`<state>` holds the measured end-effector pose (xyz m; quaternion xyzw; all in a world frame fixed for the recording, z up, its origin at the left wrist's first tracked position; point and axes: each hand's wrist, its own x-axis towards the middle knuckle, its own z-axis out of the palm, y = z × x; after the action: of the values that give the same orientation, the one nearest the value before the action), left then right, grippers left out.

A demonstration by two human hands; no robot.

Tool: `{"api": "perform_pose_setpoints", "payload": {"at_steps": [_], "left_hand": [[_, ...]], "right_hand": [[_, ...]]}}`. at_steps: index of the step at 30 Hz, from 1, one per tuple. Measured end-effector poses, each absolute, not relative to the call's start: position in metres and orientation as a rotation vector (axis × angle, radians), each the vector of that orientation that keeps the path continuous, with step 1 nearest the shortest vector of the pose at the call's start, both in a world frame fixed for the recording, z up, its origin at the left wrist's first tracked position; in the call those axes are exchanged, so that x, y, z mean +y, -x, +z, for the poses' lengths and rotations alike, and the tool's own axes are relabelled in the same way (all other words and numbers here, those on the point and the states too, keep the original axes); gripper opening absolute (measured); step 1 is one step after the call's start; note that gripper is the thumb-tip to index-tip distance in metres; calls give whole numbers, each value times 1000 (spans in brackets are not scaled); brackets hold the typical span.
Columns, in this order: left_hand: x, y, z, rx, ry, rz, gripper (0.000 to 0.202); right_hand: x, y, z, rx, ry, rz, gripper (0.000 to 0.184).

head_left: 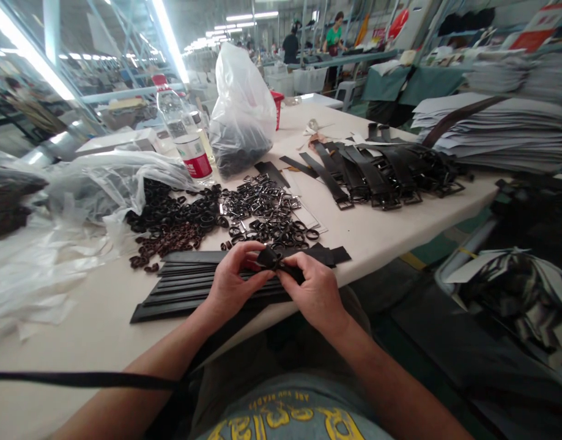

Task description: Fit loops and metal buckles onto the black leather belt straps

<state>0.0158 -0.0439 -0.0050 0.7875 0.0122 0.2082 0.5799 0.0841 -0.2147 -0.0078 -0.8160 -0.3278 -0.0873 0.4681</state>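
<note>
Both hands meet at the front edge of the table, pinching the end of a black belt strap (268, 258). My left hand (232, 281) grips it between thumb and index finger. My right hand (315, 290) pinches the same piece from the other side; a small dark fitting between the fingertips is too hidden to make out. Beneath the hands lies a stack of flat black straps (175, 292). Just beyond are metal buckles (257, 198), dark oval rings (281, 232), black belt loops (180, 211) and brown loops (170, 241) in heaps.
Belts with buckles (381, 174) lie piled at the right, beside stacked grey sheets (491, 131). A bottle (189, 137) and a white plastic bag (241, 98) stand behind the heaps. Clear plastic (92, 183) covers the left. A black strap (79, 380) crosses the lower left.
</note>
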Motion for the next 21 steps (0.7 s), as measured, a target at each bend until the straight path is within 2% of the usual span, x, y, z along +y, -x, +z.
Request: {"api": "perform_pose_setpoints", "payload": {"at_steps": [3, 10, 21], "left_hand": [[-41, -17, -2, -51, -2000, 605, 17], [-43, -17, 2, 30, -1980, 560, 6], [-42, -23, 0, 258, -1688, 351, 12]], "right_hand": [[-216, -83, -8, -825, 2084, -241, 3], [-212, -80, -6, -977, 2259, -442, 3], [-208, -79, 1, -1071, 2391, -537, 8]]}}
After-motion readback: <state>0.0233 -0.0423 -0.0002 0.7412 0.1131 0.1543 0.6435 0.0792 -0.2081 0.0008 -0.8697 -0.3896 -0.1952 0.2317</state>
